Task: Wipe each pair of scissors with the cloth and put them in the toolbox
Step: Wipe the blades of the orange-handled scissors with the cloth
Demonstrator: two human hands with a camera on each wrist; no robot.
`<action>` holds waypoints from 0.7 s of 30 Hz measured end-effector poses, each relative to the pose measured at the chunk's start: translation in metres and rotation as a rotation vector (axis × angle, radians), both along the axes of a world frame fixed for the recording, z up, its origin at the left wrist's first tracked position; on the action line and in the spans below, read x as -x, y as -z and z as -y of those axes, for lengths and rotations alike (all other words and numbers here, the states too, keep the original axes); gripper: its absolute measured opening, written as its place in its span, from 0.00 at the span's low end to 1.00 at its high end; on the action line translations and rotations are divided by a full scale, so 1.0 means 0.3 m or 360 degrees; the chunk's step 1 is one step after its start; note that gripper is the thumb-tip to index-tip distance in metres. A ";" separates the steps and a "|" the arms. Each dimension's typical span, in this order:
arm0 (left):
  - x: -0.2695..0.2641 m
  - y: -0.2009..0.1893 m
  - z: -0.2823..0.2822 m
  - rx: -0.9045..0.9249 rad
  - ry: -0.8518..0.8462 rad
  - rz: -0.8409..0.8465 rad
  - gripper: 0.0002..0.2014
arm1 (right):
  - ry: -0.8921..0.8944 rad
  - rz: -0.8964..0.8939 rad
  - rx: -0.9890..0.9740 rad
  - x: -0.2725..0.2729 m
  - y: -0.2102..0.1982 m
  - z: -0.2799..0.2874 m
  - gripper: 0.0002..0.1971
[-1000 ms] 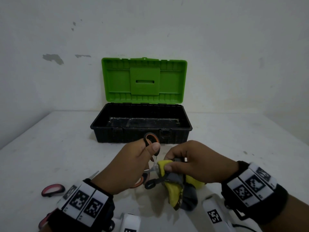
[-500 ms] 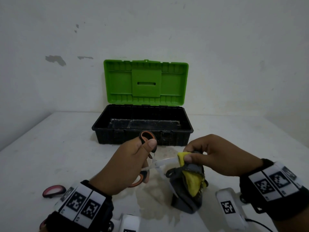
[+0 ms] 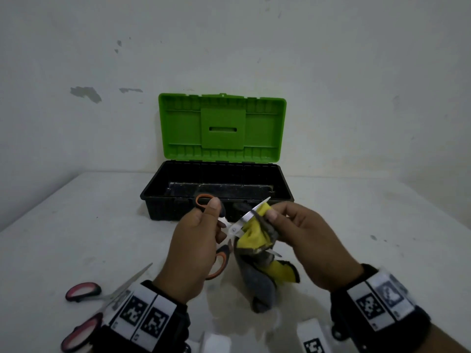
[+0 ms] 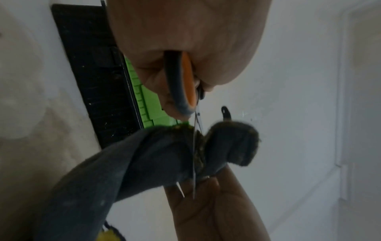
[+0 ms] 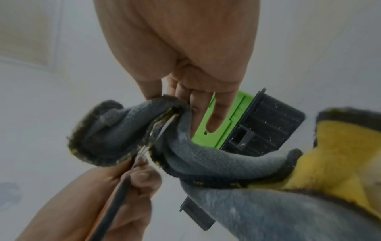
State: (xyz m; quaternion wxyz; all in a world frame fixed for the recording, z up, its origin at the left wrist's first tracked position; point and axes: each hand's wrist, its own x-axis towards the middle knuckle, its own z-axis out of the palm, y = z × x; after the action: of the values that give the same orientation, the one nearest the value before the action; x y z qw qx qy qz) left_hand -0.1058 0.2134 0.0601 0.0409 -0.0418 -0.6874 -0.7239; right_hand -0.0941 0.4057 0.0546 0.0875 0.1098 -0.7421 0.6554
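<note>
Only the head view takes in the whole scene: the left hand (image 3: 193, 248) grips the orange scissors (image 3: 235, 229) by the handles, thumb curled over the top loop, with the blades spread apart, while the right hand (image 3: 300, 240) pinches the cloth (image 3: 257, 238) round the upper blade, in the air just in front of the toolbox (image 3: 216, 192). The left wrist view adds the blades edge-on, sunk into a fold of the grey cloth (image 4: 164, 154), with the curled fingers (image 4: 156, 78) wrapped round the orange handle. The right wrist view shows the blade lying inside the cloth's fold (image 5: 128, 130) under the right fingers (image 5: 216, 117), and the cloth's yellow side hanging lower right. Counted in the head view: 2 scissors, the orange pair held and a red pair (image 3: 102, 299) lying open on the worktop (image 3: 76, 225) near the left wrist; 1 cloth; 1 toolbox, black with its green lid (image 3: 221, 128) standing open against the wall (image 3: 356, 72). The worktop is white and smudged; the wall is pale with chipped patches.
</note>
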 end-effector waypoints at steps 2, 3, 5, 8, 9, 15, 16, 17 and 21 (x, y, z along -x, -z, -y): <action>0.003 0.008 -0.007 -0.0023 -0.0056 0.0002 0.22 | 0.0007 0.0002 -0.0045 -0.011 0.005 0.034 0.09; 0.002 0.011 -0.010 -0.0021 -0.0076 0.0011 0.22 | 0.0020 0.0001 -0.0081 -0.015 0.007 0.047 0.08; -0.006 0.008 -0.015 -0.0028 -0.0115 0.0014 0.22 | 0.0057 -0.0022 -0.0175 -0.023 0.011 0.066 0.06; -0.016 0.003 -0.026 0.0022 -0.0112 -0.0002 0.22 | 0.0147 -0.0061 -0.0318 -0.022 0.021 0.081 0.07; -0.021 0.002 -0.028 0.0052 -0.0121 -0.0023 0.22 | 0.0170 -0.0068 -0.0341 -0.022 0.023 0.086 0.07; -0.029 0.026 -0.029 0.0023 -0.0137 -0.0044 0.22 | 0.0258 -0.0126 -0.0403 -0.030 0.037 0.103 0.09; -0.029 0.032 -0.029 0.0022 -0.0137 -0.0037 0.21 | 0.0262 -0.0135 -0.0439 -0.028 0.037 0.097 0.09; -0.030 0.036 -0.032 0.0015 -0.0130 -0.0033 0.21 | 0.0261 -0.0135 -0.0470 -0.027 0.034 0.091 0.09; -0.036 0.041 -0.044 -0.0009 -0.0137 -0.0039 0.24 | 0.0190 -0.0115 -0.0503 -0.028 0.016 0.055 0.10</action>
State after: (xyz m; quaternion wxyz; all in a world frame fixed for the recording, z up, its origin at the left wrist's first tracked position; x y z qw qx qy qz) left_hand -0.0949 0.2267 0.0479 0.0805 -0.0208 -0.6859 -0.7230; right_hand -0.0858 0.3893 0.0497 0.1346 0.1013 -0.8374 0.5199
